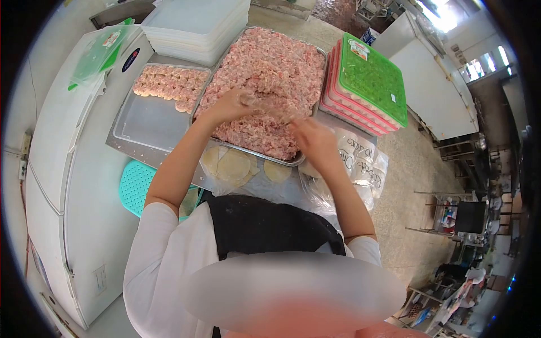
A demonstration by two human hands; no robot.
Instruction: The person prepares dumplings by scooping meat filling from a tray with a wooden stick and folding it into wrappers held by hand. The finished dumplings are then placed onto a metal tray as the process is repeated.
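Observation:
A large metal tray [315,53] is heaped with pink minced filling [265,67]. My left hand [231,106] hovers over the near part of the filling, fingers curled around a pale dough wrapper [269,104] that is blurred. My right hand [314,138] is at the tray's near right corner, fingers drawn together and pointing toward the left hand; what it holds is hidden. Round dough wrappers [234,166] lie on clear plastic just in front of the tray, below both hands.
A flat steel tray [141,121] to the left carries rows of folded dumplings [169,81]. Stacked pink and green trays [372,79] stand on the right, white lids [197,28] at the back, labelled plastic bags [363,163] near right, a teal perforated board [134,186] near left, all on a white chest freezer [62,169].

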